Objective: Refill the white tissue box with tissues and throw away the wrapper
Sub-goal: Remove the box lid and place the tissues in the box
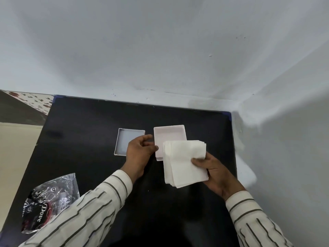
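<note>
The white tissue box (169,134) lies open on the black table, its near part hidden behind a stack of white tissues (181,161). My right hand (213,172) grips that stack at its right edge, holding it just above the box's near side. At the box's left wall rests my left hand (140,154), thumb and fingertips touching the rim. The box's lid (128,141) lies upside down to the left of the box. A clear plastic wrapper (48,202) with black and red print lies at the table's near left.
The black table (89,125) is pushed into a corner of white walls at the back and right. Its left edge drops to a beige floor. My striped sleeves cover the near part of the table.
</note>
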